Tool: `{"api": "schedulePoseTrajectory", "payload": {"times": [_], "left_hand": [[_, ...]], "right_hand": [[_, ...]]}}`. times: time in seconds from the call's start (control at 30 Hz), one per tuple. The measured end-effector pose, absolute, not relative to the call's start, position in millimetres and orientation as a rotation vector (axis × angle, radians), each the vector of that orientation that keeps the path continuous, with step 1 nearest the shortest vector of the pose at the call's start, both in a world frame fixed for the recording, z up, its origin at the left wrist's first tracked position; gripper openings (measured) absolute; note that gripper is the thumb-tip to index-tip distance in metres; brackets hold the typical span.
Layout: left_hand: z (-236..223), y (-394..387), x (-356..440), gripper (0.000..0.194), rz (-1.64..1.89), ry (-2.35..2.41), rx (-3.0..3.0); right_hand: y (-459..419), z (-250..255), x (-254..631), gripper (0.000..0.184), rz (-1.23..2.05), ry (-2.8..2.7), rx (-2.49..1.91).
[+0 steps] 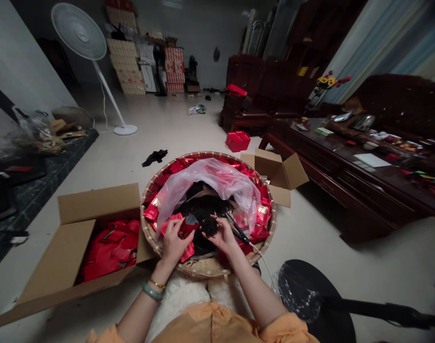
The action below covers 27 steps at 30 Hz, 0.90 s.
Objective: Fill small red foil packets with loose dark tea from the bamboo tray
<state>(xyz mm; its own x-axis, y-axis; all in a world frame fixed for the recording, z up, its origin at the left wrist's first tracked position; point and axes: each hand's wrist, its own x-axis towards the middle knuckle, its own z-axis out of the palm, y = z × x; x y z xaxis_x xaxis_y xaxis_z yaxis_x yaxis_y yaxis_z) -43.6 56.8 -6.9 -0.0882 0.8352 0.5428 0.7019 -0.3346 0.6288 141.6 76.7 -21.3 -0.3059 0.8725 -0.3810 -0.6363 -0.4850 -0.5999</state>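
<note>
A round woven basket [151,240] rests on my lap, ringed with several small red foil packets [259,232]. In its middle lies a clear plastic bag [217,183] of dark loose tea leaves [205,214]. My left hand [174,240] is closed around an open red packet [188,227], held upright at the tea's near edge. My right hand [222,236] pinches into the tea pile, fingers together on some leaves. Black-handled scissors [237,228] lie just right of my right hand.
An open cardboard box [74,259] holding red bags stands on the floor at my left. A smaller open box [279,174] sits behind the basket at the right. A dark wooden table [346,183] runs along the right; a standing fan [79,33] is far left.
</note>
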Motion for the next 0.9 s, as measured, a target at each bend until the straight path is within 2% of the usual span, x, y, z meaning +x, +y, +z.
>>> {"api": "schedulePoseTrajectory", "payload": {"times": [0.2,0.57,0.9], "left_hand": [[-9.6,56.4,-45.5,0.04,1.381,1.716,1.985],[-14.7,57.3,-45.6,0.039,1.413,1.694,1.996],[-14.7,55.9,-45.0,0.04,1.392,1.705,2.038]], "right_hand": [[83.2,-17.2,141.1,0.028,2.003,-0.141,-0.726],[88.0,-14.2,138.8,0.024,1.983,-0.002,-0.541],[92.9,-8.9,135.9,0.021,1.905,0.104,-0.549]]}}
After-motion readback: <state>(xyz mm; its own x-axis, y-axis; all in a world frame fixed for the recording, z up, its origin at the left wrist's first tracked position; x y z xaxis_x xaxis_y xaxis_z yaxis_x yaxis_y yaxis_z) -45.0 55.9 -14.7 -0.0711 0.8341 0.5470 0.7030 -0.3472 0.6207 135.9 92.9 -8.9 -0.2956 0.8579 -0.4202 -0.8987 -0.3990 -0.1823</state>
